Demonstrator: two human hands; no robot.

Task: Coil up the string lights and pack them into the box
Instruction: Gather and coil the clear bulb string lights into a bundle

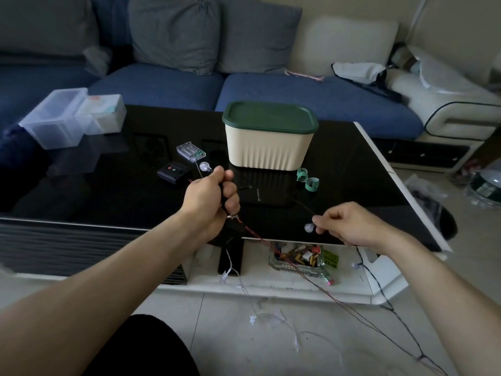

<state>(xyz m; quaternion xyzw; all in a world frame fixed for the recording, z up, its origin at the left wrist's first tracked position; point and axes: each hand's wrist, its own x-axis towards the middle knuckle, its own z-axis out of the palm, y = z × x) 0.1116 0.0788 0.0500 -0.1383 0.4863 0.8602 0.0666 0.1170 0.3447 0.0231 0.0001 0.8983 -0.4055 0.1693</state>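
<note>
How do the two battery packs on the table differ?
The clear battery box is see-through, showing its cell slots and a green part at one end; the black controller box is opaque with a red and a green dot on top. The clear one lies farther back, nearer the cream box with green lid; the black one lies closer to the left hand. Both lie flat on the black table with wires leading off.
</note>
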